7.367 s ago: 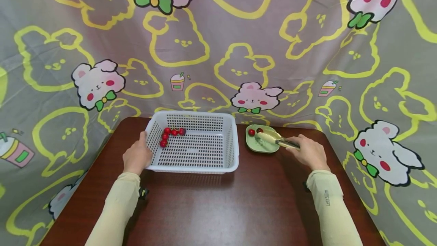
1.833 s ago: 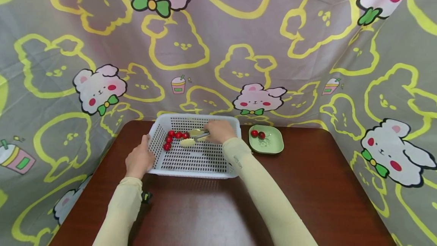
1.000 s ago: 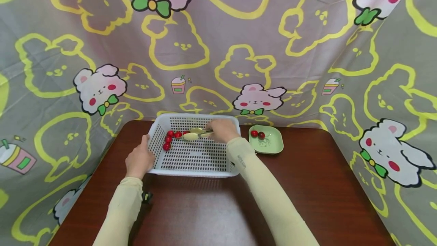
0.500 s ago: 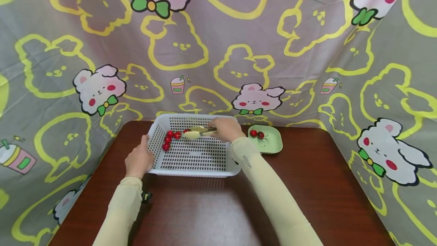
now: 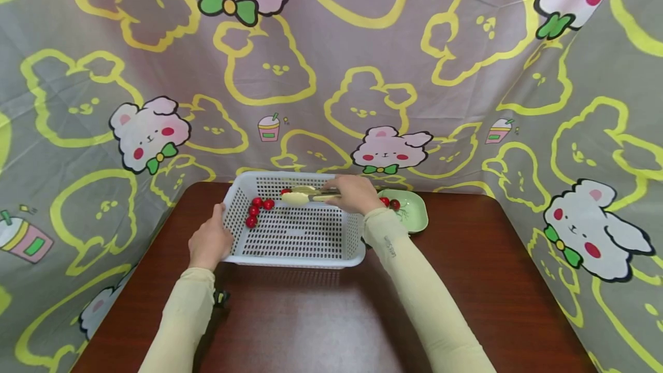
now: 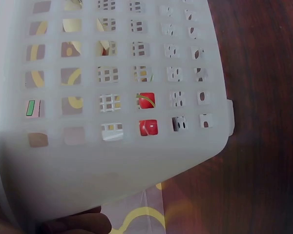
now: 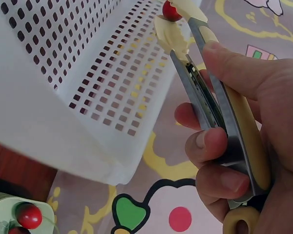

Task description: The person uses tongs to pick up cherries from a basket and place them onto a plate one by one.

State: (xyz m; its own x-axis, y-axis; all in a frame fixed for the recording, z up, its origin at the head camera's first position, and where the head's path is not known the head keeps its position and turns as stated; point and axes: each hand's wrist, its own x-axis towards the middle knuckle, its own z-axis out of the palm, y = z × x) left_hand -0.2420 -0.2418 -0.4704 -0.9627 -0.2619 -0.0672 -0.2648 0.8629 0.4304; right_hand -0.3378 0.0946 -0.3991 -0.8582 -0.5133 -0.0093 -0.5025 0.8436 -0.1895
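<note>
My left hand grips the left rim of a white perforated plastic basket; its fingers show under the rim in the left wrist view. Several red cherries lie in the basket's back left part. My right hand holds food tongs with pale yellow tips, above the basket's back right side. Between the tips is a red cherry, raised off the basket floor. On a light green plate to the right lie two cherries, partly behind the right wrist.
A brown wooden table carries the basket and plate. Grey patterned cloth hangs behind and at both sides. The basket's right wall stands between the basket's inside and the plate.
From the plate, my right hand has moved the tongs into the basket, taken the rightmost cherry of the row, and lifted it up and to the right. My left hand stays on the rim.
</note>
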